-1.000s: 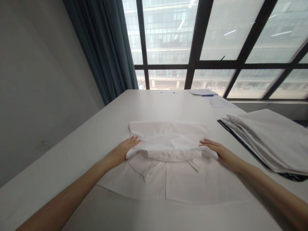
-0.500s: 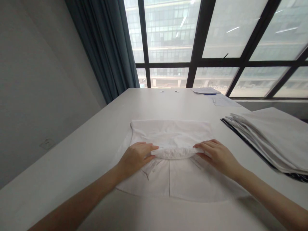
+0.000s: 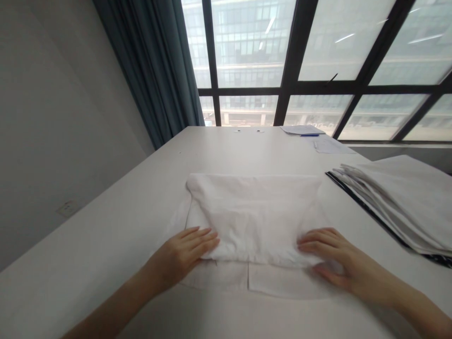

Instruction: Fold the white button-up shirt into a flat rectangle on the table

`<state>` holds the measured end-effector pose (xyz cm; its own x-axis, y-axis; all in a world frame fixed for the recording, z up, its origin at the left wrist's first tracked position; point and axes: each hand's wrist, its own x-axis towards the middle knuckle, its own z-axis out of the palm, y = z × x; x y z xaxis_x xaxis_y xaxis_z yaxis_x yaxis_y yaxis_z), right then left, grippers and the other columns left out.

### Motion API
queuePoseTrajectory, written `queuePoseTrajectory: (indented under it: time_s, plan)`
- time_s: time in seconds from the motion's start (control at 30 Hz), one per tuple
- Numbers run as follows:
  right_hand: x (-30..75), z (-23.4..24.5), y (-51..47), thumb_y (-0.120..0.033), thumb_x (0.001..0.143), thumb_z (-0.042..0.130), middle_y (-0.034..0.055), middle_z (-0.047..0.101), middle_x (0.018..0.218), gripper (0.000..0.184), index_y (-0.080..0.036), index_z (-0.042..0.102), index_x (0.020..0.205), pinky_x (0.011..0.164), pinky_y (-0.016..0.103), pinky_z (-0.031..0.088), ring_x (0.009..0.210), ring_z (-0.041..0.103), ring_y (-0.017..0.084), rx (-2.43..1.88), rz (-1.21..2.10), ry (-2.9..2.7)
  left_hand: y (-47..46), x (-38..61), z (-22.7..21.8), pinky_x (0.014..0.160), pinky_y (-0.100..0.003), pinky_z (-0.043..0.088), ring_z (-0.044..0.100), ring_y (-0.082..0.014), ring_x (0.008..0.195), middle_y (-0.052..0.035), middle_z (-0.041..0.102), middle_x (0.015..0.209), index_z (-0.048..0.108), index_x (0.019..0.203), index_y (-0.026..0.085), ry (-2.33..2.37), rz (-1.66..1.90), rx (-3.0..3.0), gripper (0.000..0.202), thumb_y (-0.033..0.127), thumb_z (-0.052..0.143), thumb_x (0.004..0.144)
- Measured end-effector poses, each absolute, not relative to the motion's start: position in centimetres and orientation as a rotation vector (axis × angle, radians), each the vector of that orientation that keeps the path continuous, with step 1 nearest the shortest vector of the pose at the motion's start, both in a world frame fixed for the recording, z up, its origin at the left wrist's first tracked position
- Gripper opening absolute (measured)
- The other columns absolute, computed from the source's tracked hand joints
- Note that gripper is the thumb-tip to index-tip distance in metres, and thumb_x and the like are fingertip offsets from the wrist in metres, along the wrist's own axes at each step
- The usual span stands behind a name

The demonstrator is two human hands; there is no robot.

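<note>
A folded white garment [image 3: 252, 216] lies in front of me, its upper layer turned down over a lower layer with a straight line down its middle. My left hand [image 3: 183, 254] rests flat on the left side of the upper layer, fingers stretched out. On the right side, my right hand [image 3: 330, 254] touches the cloth with its fingertips, thumb apart and slightly blurred. Neither hand grips the fabric. Below the upper layer's near edge, a strip of the lower layer [image 3: 282, 280] shows.
To the right, a stack of folded white cloth [image 3: 406, 197] has a black piece [image 3: 367, 214] under it. At the far end of the white table [image 3: 219, 150] are papers [image 3: 303, 129] and a blue pen [image 3: 310, 135]. A blue curtain [image 3: 155, 70] and windows stand beyond.
The gathered edge that both hands pinched has come toward me and lies over more of the lower layer. Both hands have let go, moved nearer me and spread apart.
</note>
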<state>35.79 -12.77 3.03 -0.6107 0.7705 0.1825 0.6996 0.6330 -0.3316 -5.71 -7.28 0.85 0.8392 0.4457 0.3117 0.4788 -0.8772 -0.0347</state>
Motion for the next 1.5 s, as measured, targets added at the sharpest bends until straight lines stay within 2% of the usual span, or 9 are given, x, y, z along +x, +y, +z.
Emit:
queuePoseTrajectory:
  time_s: [0.3,0.4,0.5,0.73,0.83,0.97,1.1,1.37,1.5]
  plan:
    - [39.2,0.8,-10.8,-0.063,0.084,0.046,0.006,0.068,0.079,0.052,-0.022,0.062,0.11,0.056,0.034,0.049,0.053,0.057,0.018,-1.876,0.471,-1.766,-5.7,-9.1,0.7,0.112,-0.052,0.031,0.039,-0.0311,0.136,-0.0072,0.044,0.148,0.057,0.131,0.028,-1.504,-0.448,-3.045,0.049,0.042,0.061,0.084]
    - [38.0,0.3,-10.8,-0.064,0.079,0.052,0.006,0.069,0.083,0.059,-0.02,0.056,0.12,0.061,0.033,0.049,0.06,0.06,0.018,-1.83,0.641,-1.665,-5.7,-8.2,0.7,0.115,-0.048,0.027,0.033,-0.0302,0.14,-0.0072,0.038,0.152,0.063,0.124,0.025,-1.954,-0.907,-2.961,0.046,0.052,0.047,0.091]
    - [36.6,0.6,-11.1,-0.062,0.075,0.06,0.0014,0.063,0.073,0.062,-0.021,0.056,0.121,0.058,0.03,0.047,0.061,0.058,0.017,-1.763,0.768,-1.564,-5.4,-7.2,0.5,0.111,-0.045,0.035,0.044,-0.0314,0.132,-0.0116,0.053,0.139,0.067,0.113,0.019,-2.395,-1.598,-2.62,0.048,0.055,0.058,0.083]
    - [35.2,1.6,-11.4,-0.05,0.062,0.08,-0.0022,0.056,0.073,0.056,-0.024,0.061,0.107,0.048,0.02,0.044,0.055,0.049,0.009,-1.557,1.167,-0.904,-5.3,-6.6,1.6,0.084,-0.029,0.055,0.065,-0.0227,0.102,-0.0132,0.069,0.11,0.058,0.118,0.014,-2.938,-2.561,-1.944,0.049,0.028,0.074,0.074]
    - [35.1,2.0,-11.3,-0.043,0.057,0.084,0.0002,0.061,0.077,0.059,-0.025,0.06,0.109,0.046,0.019,0.044,0.059,0.053,0.011,-1.472,1.302,-0.66,-5.5,-6.4,1.8,0.062,-0.022,0.053,0.066,-0.016,0.076,-0.007,0.07,0.089,0.053,0.124,0.015,-2.995,-2.564,-2.009,0.059,0.027,0.077,0.072]
    - [34.9,2.2,-11.6,-0.041,0.063,0.081,-0.0016,0.061,0.077,0.066,-0.032,0.057,0.124,0.041,0.015,0.039,0.055,0.052,0.009,-1.408,1.401,-0.696,-5.6,-5.8,1.1,0.036,-0.014,0.027,0.04,-0.0037,0.04,0.0067,0.052,0.057,0.053,0.124,0.016,-3.035,-2.439,-2.214,0.063,0.039,0.079,0.071]
    - [34.6,2.0,-12.0,-0.048,0.067,0.078,-0.0055,0.052,0.066,0.065,-0.032,0.057,0.127,0.039,0.016,0.035,0.047,0.042,0.007,-1.464,1.39,-0.894,-5.4,-5.9,0.8,0.034,-0.013,0.02,0.028,-0.0015,0.038,0.0097,0.043,0.053,0.055,0.121,0.015,-3.076,-2.376,-2.195,0.063,0.039,0.08,0.069]
    - [36.2,2.6,-11.9,-0.056,0.062,0.076,-0.0001,0.055,0.062,0.041,-0.021,0.067,0.082,0.034,0.02,0.027,0.043,0.042,0.009,-1.479,1.166,-0.831,-5.7,-7.3,2.9,0.04,-0.016,0.036,0.049,-0.0079,0.046,0.0052,0.056,0.064,0.05,0.128,0.019,-3.043,-2.431,-2.189,0.082,0.03,0.084,0.054]
    - [37.3,2.3,-11.7,-0.054,0.074,0.065,-0.0029,0.05,0.054,0.037,-0.021,0.065,0.091,0.036,0.02,0.028,0.04,0.04,0.009,-1.547,1.104,-0.933,-5.5,-8.1,2.2,0.036,-0.018,0.034,0.044,-0.0086,0.041,0.0054,0.053,0.055,0.058,0.121,0.015,-3.162,-2.104,-2.454,0.064,0.035,0.079,0.064]
